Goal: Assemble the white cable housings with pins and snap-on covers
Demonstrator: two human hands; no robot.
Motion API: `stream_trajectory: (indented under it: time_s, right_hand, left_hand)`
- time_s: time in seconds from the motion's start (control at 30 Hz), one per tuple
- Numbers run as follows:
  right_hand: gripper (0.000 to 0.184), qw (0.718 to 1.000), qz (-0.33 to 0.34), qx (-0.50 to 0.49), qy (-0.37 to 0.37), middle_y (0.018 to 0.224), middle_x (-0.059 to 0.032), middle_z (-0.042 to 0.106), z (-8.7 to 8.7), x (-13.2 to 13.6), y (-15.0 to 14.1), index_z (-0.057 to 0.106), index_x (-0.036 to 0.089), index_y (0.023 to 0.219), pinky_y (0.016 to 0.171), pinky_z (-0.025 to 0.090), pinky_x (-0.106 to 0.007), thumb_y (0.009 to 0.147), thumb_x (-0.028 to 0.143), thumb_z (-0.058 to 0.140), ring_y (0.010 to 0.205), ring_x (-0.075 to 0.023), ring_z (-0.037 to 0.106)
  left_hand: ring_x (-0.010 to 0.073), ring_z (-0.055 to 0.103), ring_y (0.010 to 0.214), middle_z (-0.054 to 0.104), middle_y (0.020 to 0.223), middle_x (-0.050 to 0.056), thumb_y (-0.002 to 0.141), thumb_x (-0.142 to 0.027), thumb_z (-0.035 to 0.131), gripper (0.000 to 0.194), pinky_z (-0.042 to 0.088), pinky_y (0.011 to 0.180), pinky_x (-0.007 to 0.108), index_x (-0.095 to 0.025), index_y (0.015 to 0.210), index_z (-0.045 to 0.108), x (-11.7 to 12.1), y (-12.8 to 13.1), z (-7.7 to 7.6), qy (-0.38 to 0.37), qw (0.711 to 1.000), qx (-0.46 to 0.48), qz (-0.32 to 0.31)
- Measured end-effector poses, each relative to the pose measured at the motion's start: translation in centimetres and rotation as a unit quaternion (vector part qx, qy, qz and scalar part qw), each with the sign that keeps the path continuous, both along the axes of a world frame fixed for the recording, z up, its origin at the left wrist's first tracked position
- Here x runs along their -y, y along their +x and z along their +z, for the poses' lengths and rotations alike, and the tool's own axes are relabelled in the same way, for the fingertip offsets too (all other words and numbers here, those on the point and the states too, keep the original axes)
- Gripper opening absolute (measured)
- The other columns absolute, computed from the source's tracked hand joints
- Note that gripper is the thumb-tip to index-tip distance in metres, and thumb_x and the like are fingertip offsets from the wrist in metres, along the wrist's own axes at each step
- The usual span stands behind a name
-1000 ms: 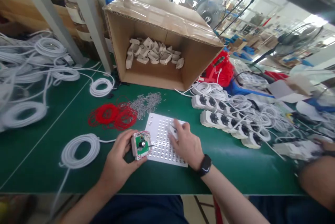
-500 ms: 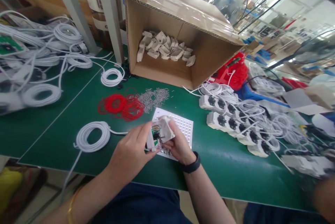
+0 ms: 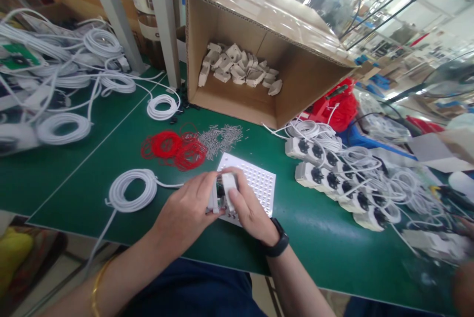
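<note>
My left hand [image 3: 185,206] grips a white plastic housing [image 3: 212,200] with dark parts inside, its white cable running off to a coil [image 3: 132,191] on the left. In my right hand [image 3: 252,208] is a white plastic cover [image 3: 229,191], held upright against the open side of the housing. A narrow gap shows between the two pieces, and fingers hide much of both. Beneath the hands lies a white board with rows of holes [image 3: 259,184]. Small metal pins [image 3: 220,140] and a tangle of red rings [image 3: 174,150] lie just beyond.
A cardboard box [image 3: 240,102] on its side holds several white covers [image 3: 239,65]. Finished-looking white socket units [image 3: 322,178] with coiled cables line the right. More cable coils [image 3: 64,128] crowd the left. Part of another person's hand [image 3: 462,277] shows at the right edge.
My right hand has turned the cover from its open, hollow side to upright and brought it closer to the housing. My left hand keeps hold of the housing.
</note>
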State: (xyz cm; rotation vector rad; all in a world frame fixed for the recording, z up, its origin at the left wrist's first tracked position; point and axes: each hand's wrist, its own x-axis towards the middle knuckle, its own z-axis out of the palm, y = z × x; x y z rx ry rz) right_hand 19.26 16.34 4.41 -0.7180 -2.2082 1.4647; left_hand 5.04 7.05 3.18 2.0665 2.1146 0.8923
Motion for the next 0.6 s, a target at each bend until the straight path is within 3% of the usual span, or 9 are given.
stream_trajectory:
  time_s: [0.2, 0.37, 0.43, 0.5, 0.6]
  right_hand:
    - [0.041, 0.995, -0.024, 0.063, 0.071, 0.119, -0.0112, 0.050, -0.2, 1.1, -0.9, 0.033, 0.017, 0.129, 0.092, 0.039, -0.038, 0.092, 0.032, 0.035, 0.105, -0.0223, 0.050]
    - [0.049, 0.987, -0.052, 0.119, 0.089, 0.125, -0.0149, 0.047, 0.3, 1.5, -1.5, 0.036, 0.015, 0.129, 0.092, 0.040, -0.046, 0.084, 0.033, 0.047, 0.106, -0.0277, 0.050]
    - [0.059, 0.995, -0.078, 0.061, 0.029, 0.127, -0.0130, 0.047, 0.0, 1.5, -1.6, 0.033, 0.016, 0.132, 0.094, 0.040, -0.043, 0.080, 0.034, 0.055, 0.110, -0.0267, 0.049]
    - [0.057, 0.991, -0.096, -0.001, -0.091, 0.118, -0.0106, 0.055, -0.6, 1.6, -1.6, 0.040, 0.016, 0.128, 0.091, 0.043, -0.039, 0.078, 0.038, 0.059, 0.105, -0.0246, 0.053]
    - [0.043, 0.956, -0.094, -0.058, -0.271, 0.095, -0.0063, 0.063, -1.6, 1.9, -1.8, 0.056, 0.016, 0.109, 0.076, 0.049, -0.033, 0.076, 0.043, 0.063, 0.087, -0.0213, 0.060]
  left_hand:
    - [0.0253, 0.063, 0.096, 0.063, 0.108, 0.013, 0.076, -0.022, 0.060, 0.048, 0.052, 0.084, 0.034, -0.012, 0.120, 0.043, 0.1, 0.1, 0.0, 0.021, 0.999, 0.041, 0.021]
    - [0.0245, 0.055, 0.112, 0.053, 0.126, 0.012, 0.075, -0.018, 0.057, 0.064, 0.048, 0.094, 0.037, -0.019, 0.134, 0.032, 0.1, -0.6, -0.6, -0.026, 0.990, 0.134, 0.023]
    - [0.0236, 0.055, 0.113, 0.053, 0.124, 0.010, 0.074, -0.019, 0.059, 0.059, 0.047, 0.094, 0.037, -0.022, 0.129, 0.038, 0.1, -0.8, -1.1, -0.037, 0.975, 0.217, 0.023]
    - [0.0230, 0.057, 0.109, 0.054, 0.120, 0.009, 0.071, -0.020, 0.064, 0.056, 0.048, 0.093, 0.038, -0.021, 0.122, 0.040, 0.2, -0.9, -1.9, -0.033, 0.943, 0.328, 0.044]
    - [0.0246, 0.054, 0.114, 0.050, 0.124, 0.012, 0.066, -0.027, 0.072, 0.071, 0.046, 0.095, 0.038, -0.020, 0.124, 0.034, 0.2, -1.4, -2.6, -0.006, 0.885, 0.462, 0.052]
